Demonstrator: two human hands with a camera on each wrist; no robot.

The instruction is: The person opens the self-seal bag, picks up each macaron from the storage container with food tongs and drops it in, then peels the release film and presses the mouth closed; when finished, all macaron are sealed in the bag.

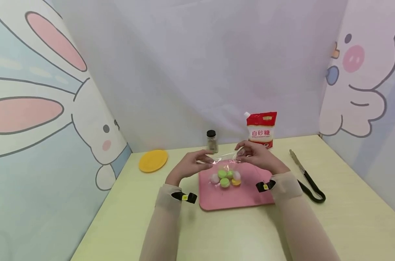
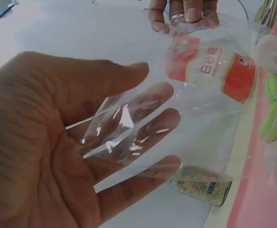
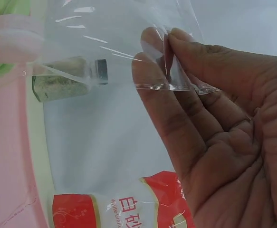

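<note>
A clear plastic bag [image 1: 227,157] is stretched between both hands over a pink board [image 1: 230,200]. Through its lower part show several macarons: green [image 1: 224,182], yellow [image 1: 236,182] and pale pinkish white [image 1: 215,178]. My left hand [image 1: 194,164] is at the bag's left side. In the left wrist view its fingers [image 2: 148,128] lie straight behind the clear film, and the thumb stands apart from them. At the right upper edge, my right hand [image 1: 257,156] pinches the film between thumb and index finger, as the right wrist view shows.
Behind the board stand a black-capped jar [image 1: 212,142] and a red and white bag of sugar [image 1: 261,129], near the back wall. A yellow plate [image 1: 153,161] lies at the back left. Black-handled tongs [image 1: 311,180] lie right of the board.
</note>
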